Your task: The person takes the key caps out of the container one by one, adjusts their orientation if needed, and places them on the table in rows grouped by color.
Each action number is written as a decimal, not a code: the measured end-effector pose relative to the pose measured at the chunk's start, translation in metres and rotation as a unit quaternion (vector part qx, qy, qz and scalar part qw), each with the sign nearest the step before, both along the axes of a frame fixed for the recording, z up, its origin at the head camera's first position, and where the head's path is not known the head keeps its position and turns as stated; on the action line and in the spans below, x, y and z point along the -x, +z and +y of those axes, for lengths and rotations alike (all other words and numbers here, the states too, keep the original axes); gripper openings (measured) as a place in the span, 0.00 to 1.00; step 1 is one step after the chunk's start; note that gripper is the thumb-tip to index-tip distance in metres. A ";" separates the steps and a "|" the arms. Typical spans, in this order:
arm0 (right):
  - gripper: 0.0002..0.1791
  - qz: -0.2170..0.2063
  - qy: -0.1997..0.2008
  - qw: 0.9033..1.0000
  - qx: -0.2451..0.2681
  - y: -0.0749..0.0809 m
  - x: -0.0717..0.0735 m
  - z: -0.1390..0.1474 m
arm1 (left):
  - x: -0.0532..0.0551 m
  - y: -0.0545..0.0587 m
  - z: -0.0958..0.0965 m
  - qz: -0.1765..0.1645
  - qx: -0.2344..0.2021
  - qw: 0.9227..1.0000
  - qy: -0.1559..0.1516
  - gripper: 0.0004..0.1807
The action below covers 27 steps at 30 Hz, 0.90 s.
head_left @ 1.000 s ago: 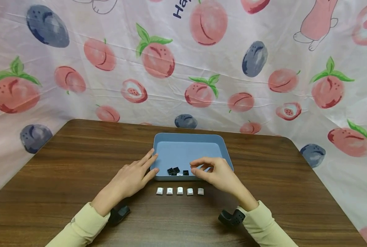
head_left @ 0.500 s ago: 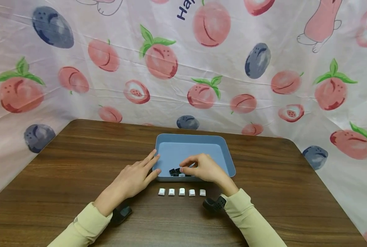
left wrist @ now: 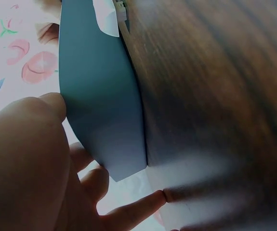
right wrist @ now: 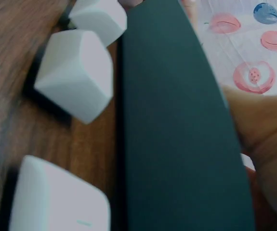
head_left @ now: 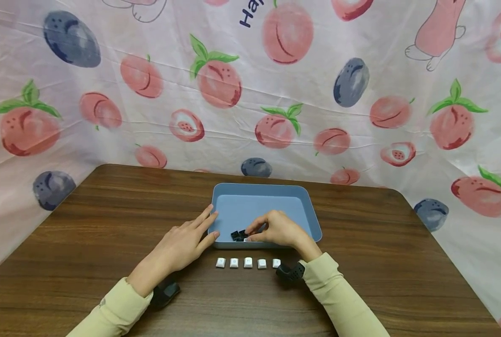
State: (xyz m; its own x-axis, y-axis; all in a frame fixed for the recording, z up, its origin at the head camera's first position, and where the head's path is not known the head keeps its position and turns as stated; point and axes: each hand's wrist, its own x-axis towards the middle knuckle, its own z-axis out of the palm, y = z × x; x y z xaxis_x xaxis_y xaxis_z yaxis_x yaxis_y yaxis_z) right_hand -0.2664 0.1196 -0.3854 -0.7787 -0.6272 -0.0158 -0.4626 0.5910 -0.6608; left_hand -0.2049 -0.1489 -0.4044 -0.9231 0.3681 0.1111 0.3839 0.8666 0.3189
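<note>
A blue tray (head_left: 259, 189) stands on the table, with several black keycaps (head_left: 235, 236) and a white keycap (head_left: 246, 240) by its near wall. My left hand (head_left: 180, 243) rests at the tray's left edge, fingers spread; in the left wrist view its thumb touches the rim of the tray wall (left wrist: 99, 106). Over the near wall reaches my right hand (head_left: 277, 228), thumb and index finger bent toward each other at the keycaps. Whatever lies between those fingertips is hidden. In the right wrist view, the tray wall (right wrist: 177, 120) covers the fingertips.
In front of the tray runs a row of several white keycaps (head_left: 248, 262), spaced apart on the wooden table (head_left: 107, 220). The right wrist's black camera (head_left: 290, 272) is close to the row's right end. A fruit-print cloth (head_left: 217, 121) hangs behind.
My right hand has moved left inside the tray to the keycaps, and its fingertips have since dipped lower. The thumb now partly covers the white keycap. My left hand stays at the tray's edge.
</note>
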 end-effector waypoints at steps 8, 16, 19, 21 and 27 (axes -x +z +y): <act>0.05 0.001 -0.012 1.000 -0.010 -0.006 0.001 -0.004 | 0.000 0.000 0.001 -0.004 -0.001 1.000 -0.002 0.35; 0.04 0.025 -0.043 0.998 -0.044 -0.002 -0.001 -0.005 | 0.001 0.001 0.000 -0.010 -0.007 1.000 -0.005 0.35; 0.02 0.033 -0.057 0.997 -0.051 0.000 -0.002 -0.004 | 0.002 0.001 -0.001 -0.010 -0.007 1.000 -0.006 0.35; 0.01 0.044 -0.064 0.995 -0.056 0.002 -0.003 -0.003 | 0.002 0.002 -0.001 -0.008 -0.005 1.000 -0.006 0.35; 0.04 0.074 -0.077 0.992 -0.069 0.004 -0.004 0.000 | 0.004 0.002 -0.001 -0.006 -0.006 1.000 -0.010 0.35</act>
